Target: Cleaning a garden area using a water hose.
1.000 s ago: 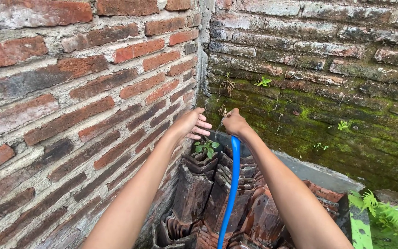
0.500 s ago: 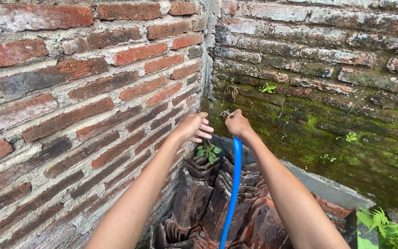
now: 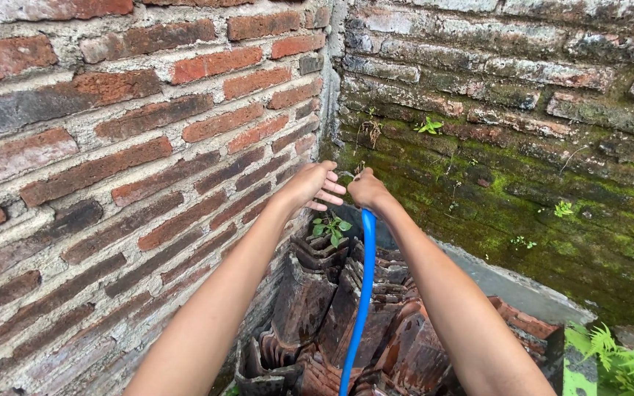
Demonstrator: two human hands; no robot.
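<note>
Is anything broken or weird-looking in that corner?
Yes. Green moss covers the right brick wall, and small weeds sprout from its joints. Another little plant grows out of the stacked roof tiles, some chipped.

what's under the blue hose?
Under the blue hose: stacked clay roof tiles, with a small green plant near its top. Its end is hidden inside the right hand; ground beneath the tiles is covered.

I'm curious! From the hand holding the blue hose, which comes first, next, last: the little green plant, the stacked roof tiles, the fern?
From the right hand:
1. Little green plant, just below-left.
2. Stacked roof tiles, lower down by the left wall.
3. Fern, bottom-right corner.
</note>
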